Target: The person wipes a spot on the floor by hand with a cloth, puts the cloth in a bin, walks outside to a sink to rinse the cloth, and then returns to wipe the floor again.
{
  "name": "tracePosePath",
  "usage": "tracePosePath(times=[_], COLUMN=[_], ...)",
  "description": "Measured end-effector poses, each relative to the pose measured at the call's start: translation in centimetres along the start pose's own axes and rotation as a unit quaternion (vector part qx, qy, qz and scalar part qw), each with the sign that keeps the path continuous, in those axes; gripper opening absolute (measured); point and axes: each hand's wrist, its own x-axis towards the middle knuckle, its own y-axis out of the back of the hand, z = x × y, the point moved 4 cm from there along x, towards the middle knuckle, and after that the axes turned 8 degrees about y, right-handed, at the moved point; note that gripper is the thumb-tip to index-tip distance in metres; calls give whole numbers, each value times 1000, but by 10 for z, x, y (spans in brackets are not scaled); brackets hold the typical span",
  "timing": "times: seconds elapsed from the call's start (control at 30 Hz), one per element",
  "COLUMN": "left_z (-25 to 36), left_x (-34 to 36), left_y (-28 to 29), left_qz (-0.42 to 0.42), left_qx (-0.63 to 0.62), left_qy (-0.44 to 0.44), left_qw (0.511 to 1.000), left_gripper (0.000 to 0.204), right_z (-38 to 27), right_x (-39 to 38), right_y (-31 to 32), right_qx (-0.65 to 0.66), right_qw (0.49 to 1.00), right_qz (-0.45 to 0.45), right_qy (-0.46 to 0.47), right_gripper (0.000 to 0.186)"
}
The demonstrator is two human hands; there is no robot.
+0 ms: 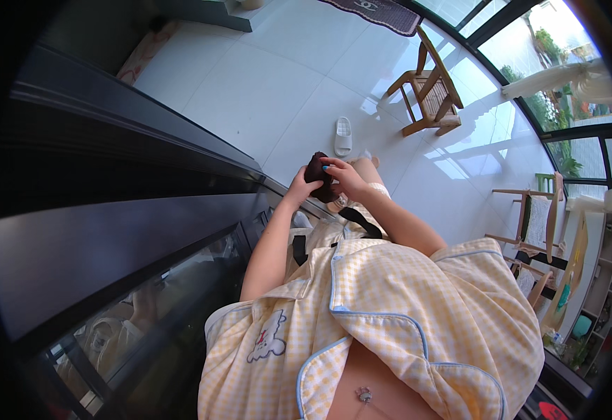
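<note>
- While both hands meet in front of the body, the left hand [297, 187] and the right hand [346, 178] each close their grip on a small dark brown bundle [318, 175], which looks like soft cloth, though its exact kind cannot be told
- That bundle sits in the air between the two hands, above the floor [264, 91] and just beside the near corner of a dark tabletop [110, 238]
- Fingers of the right hand lie over the top of the bundle; the left hand cups it from the side
- No open container shows close to the hands; a shelf [603, 280] at the far right edge carries small items too tiny to name
- Glossy and dark, the tabletop has a glass front below it that mirrors the room
- White glossy tiles make up the floor, with one white slipper [343, 136] lying on them just beyond the hands
- A wooden chair [428, 89] stands farther off by the tall windows [530, 49], a dark rug [379, 12] lies at the top edge, and more wooden chairs [533, 220] stand to the right
</note>
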Motion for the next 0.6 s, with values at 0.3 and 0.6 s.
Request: tracePosePath(times=[0.3, 0.6], left_z=[72, 166], left_x=[135, 301], left_y=[18, -68], left_qz=[136, 308], left_qx=[3, 6], left_qy=[-45, -28], left_qw=[990, 951], left_gripper=[41, 42], right_z=[-166, -303], right_x=[118, 271], right_y=[114, 287], right_qx=[-253, -422], right_qw=[961, 891], right_qz=[-83, -107], right_qy=[79, 126], right_gripper=[35, 29])
